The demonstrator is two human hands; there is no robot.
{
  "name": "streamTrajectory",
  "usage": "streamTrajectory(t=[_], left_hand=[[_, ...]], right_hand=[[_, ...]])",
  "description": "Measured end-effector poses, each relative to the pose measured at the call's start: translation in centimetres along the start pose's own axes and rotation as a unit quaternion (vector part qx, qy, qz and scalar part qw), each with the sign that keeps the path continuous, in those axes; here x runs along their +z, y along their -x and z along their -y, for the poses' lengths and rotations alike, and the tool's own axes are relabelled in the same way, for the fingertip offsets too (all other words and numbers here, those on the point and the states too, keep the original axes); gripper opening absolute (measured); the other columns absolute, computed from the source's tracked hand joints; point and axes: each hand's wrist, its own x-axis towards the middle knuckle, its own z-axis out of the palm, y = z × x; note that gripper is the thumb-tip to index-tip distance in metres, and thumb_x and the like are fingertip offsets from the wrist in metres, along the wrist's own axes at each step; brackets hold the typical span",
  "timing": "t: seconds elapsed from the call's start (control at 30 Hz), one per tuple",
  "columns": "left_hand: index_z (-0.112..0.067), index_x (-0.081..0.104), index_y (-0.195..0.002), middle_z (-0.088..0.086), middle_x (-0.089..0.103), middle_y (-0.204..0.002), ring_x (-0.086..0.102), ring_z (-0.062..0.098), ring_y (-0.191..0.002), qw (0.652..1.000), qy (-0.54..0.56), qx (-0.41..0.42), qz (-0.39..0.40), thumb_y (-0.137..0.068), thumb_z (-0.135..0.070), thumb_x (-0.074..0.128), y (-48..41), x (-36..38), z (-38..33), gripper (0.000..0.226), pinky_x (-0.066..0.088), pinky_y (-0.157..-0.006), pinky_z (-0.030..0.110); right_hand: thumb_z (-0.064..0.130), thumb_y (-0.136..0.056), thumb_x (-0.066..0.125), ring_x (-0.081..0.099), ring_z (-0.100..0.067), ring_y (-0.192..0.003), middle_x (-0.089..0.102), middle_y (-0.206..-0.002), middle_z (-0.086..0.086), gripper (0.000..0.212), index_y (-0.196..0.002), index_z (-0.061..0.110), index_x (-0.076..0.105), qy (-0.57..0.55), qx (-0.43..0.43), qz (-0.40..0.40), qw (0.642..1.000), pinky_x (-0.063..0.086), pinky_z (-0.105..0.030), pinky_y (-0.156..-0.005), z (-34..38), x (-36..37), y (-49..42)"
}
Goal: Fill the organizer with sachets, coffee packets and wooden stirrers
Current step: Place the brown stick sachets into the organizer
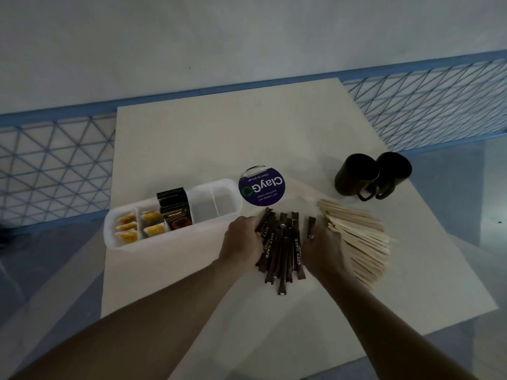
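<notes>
Here, both grips, left hand and right hand, clamp the sachet pile between organizer and stirrers.

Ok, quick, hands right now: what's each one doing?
Left hand: fingers curled round the stick sachets, holding them.
Right hand: curled round the same stick sachets from the other side.

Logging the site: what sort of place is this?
Probably an office pantry or coffee station: the round sign reads "Let's keep our pantries clean", "CITY CAFE" sachets lie piled on the table, and two black mugs stand nearby.
</notes>
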Motion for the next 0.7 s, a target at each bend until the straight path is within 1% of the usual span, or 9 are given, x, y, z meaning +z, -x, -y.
streamTrajectory(t=[0.07,0.13,0.2,0.27,0.33,0.43,0.53,0.63,0.7], left_hand=[[-0.006,0.058,-0.088,-0.001,0.049,-0.084,0.050,0.017,-0.077,1.000,0.004,-0.008,-0.008,-0.090,-0.006,0.057,-0.6,0.5,-0.2,0.002,0.037,-0.068,0.023],[-0.012,0.058,-0.086,-0.003,0.052,-0.084,0.051,0.015,-0.077,1.000,0.008,-0.020,-0.017,-0.089,-0.007,0.061,-1.1,1.0,-0.5,0.006,0.037,-0.067,0.021],[-0.011,0.062,-0.091,-0.004,0.053,-0.086,0.055,0.015,-0.079,0.999,0.013,-0.032,-0.023,-0.087,-0.009,0.066,-1.5,1.4,-0.7,0.006,0.037,-0.068,0.020],[-0.010,0.064,-0.094,-0.004,0.055,-0.088,0.055,0.013,-0.080,0.998,0.009,-0.049,-0.029,-0.085,-0.008,0.068,-1.9,1.8,-0.8,0.010,0.039,-0.069,0.021],[-0.010,0.064,-0.091,-0.002,0.060,-0.088,0.058,0.015,-0.077,0.997,-0.009,-0.062,-0.032,-0.084,-0.005,0.066,-2.0,2.0,-0.6,0.009,0.043,-0.066,0.024],[-0.012,0.062,-0.087,0.001,0.062,-0.083,0.062,0.020,-0.075,0.996,-0.035,-0.081,-0.033,-0.083,-0.005,0.064,-1.8,2.4,-0.2,0.008,0.047,-0.061,0.027],[-0.010,0.062,-0.091,0.003,0.064,-0.084,0.060,0.019,-0.074,0.995,-0.042,-0.082,-0.029,-0.087,-0.010,0.062,-1.2,2.4,0.1,0.003,0.044,-0.062,0.027],[-0.007,0.060,-0.096,0.006,0.063,-0.089,0.050,0.016,-0.073,0.994,-0.061,-0.093,-0.017,-0.089,-0.008,0.058,-0.9,2.1,0.3,0.007,0.040,-0.064,0.027],[-0.004,0.058,-0.099,0.010,0.062,-0.092,0.051,0.019,-0.076,0.992,-0.073,-0.105,-0.001,-0.089,-0.005,0.056,-0.8,1.8,0.4,0.011,0.040,-0.066,0.028]], right_hand=[[0.002,-0.100,0.047,0.064,-0.012,-0.064,0.062,-0.083,-0.005,0.030,-0.079,0.024,0.049,-0.005,-0.018,0.003,1.000,0.057,-0.025,-0.057,-0.1,0.4,-0.6],[0.005,-0.100,0.048,0.062,-0.012,-0.071,0.061,-0.096,-0.010,0.029,-0.076,0.020,0.051,0.008,-0.028,0.005,1.000,0.054,-0.022,-0.061,-0.8,1.0,-1.3],[0.008,-0.100,0.049,0.063,-0.008,-0.069,0.064,-0.097,-0.012,0.021,-0.083,0.015,0.059,0.017,-0.033,0.018,0.999,0.055,-0.021,-0.059,-1.4,1.5,-1.9],[0.008,-0.100,0.050,0.066,-0.012,-0.075,0.065,-0.104,-0.017,0.017,-0.088,0.016,0.061,0.027,-0.021,0.037,0.999,0.058,-0.026,-0.063,-1.9,1.9,-2.5],[0.008,-0.099,0.052,0.062,-0.010,-0.069,0.062,-0.111,-0.018,0.012,-0.093,0.014,0.060,0.047,-0.002,0.047,0.998,0.050,-0.021,-0.051,-2.1,2.0,-2.9],[0.008,-0.098,0.054,0.057,-0.006,-0.060,0.063,-0.105,-0.016,0.008,-0.095,0.012,0.059,0.058,0.011,0.068,0.996,0.039,-0.015,-0.040,-2.3,1.8,-3.5],[0.009,-0.096,0.056,0.062,-0.007,-0.057,0.064,-0.103,-0.017,0.005,-0.093,0.013,0.058,0.038,0.023,0.089,0.995,0.043,-0.013,-0.038,-2.2,1.5,-3.7],[0.008,-0.094,0.061,0.063,-0.010,-0.056,0.064,-0.101,-0.017,0.013,-0.087,0.016,0.054,0.025,0.025,0.103,0.994,0.043,-0.012,-0.038,-2.0,1.3,-3.8],[0.007,-0.094,0.061,0.063,-0.011,-0.056,0.064,-0.087,-0.010,0.017,-0.084,0.017,0.052,0.021,0.025,0.103,0.994,0.046,-0.015,-0.039,-1.7,1.0,-3.7]])
